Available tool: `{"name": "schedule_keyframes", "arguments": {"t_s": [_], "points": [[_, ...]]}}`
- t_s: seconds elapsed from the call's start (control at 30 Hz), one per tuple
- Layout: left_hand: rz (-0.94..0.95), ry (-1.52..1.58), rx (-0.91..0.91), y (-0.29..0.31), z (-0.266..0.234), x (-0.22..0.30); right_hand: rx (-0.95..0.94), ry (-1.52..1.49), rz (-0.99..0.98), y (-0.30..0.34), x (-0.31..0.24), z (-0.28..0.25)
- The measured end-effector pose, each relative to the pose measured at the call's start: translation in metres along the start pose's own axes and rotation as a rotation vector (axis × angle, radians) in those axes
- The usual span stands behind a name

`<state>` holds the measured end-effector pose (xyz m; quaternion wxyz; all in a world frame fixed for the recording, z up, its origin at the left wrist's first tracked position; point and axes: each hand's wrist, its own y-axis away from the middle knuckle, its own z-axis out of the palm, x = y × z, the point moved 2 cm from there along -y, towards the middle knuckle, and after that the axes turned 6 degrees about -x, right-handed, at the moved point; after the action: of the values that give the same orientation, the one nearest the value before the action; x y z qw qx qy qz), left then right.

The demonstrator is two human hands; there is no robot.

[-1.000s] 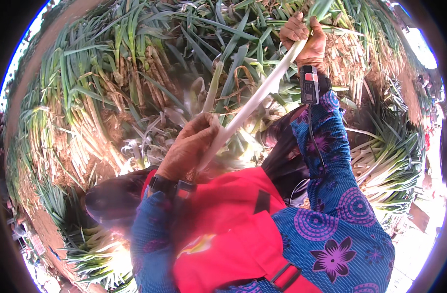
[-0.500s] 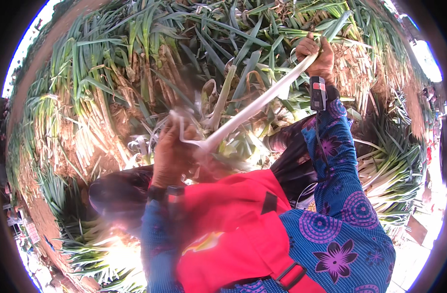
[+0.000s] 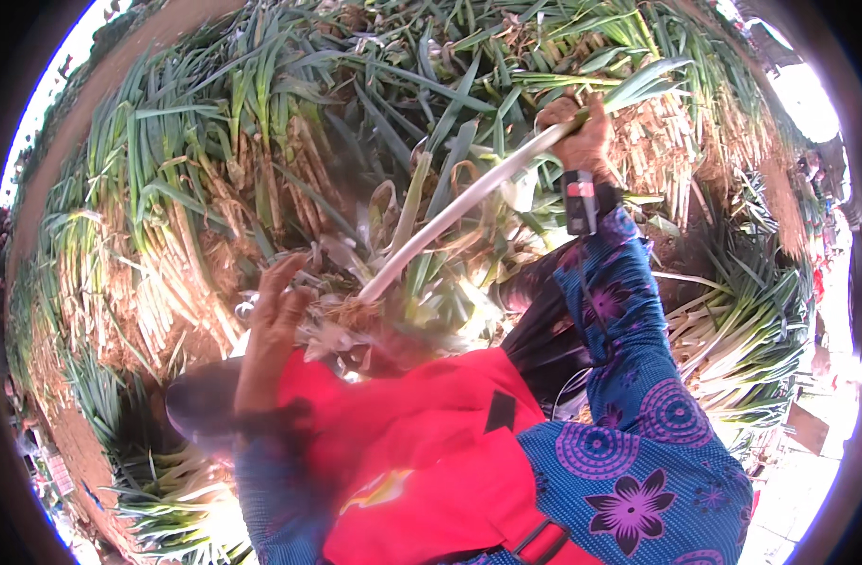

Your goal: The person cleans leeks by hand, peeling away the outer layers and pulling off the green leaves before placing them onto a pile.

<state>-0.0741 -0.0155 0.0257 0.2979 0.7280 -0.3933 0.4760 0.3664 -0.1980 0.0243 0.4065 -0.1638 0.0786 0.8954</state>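
Observation:
My right hand [image 3: 579, 132] is closed round a green onion [image 3: 469, 201] near its green leaves. Its clean white stem slants down to the left, and the root end [image 3: 360, 299] hangs over a litter of peeled skins. My left hand [image 3: 278, 315] is apart from the stem, to the left of the root end. Slightly blurred, its fingers are stretched out and nothing shows in them. Loose peeled leaves and skins [image 3: 431, 301] lie below the onion, by my lap.
Heaped unpeeled green onions [image 3: 181, 254] spread across the left and far side. Another heap with brownish stems [image 3: 671, 141] is at the far right. Cleaned green onions [image 3: 732, 344] lie to the right, with more [image 3: 181, 494] at the near left. A red apron [image 3: 422, 443] covers my lap.
My left hand has come away from the root end, moving left and slightly nearer, and its fingers have opened. My right hand, still holding the green onion, has shifted a little left and nearer.

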Motion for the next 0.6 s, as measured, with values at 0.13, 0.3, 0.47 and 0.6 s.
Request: {"name": "schedule_keyframes", "arguments": {"t_s": [0.13, 0.3, 0.47, 0.6], "points": [[0.013, 0.018, -0.220, -0.016, 0.061, 0.026, 0.022, 0.168, -0.137, 0.016, 0.030, 0.008], [-0.065, -0.065, -0.257, -0.006, 0.073, 0.000, 0.097, -0.087, 0.022, 0.020, 0.054, 0.015], [-0.359, 0.470, -0.203, 0.036, 0.051, 0.016, -0.097, -0.010, 0.189, 0.027, 0.084, 0.041], [-0.442, 0.621, -0.111, 0.077, 0.027, 0.023, -0.255, 0.036, 0.366, 0.031, 0.118, 0.069]]}}
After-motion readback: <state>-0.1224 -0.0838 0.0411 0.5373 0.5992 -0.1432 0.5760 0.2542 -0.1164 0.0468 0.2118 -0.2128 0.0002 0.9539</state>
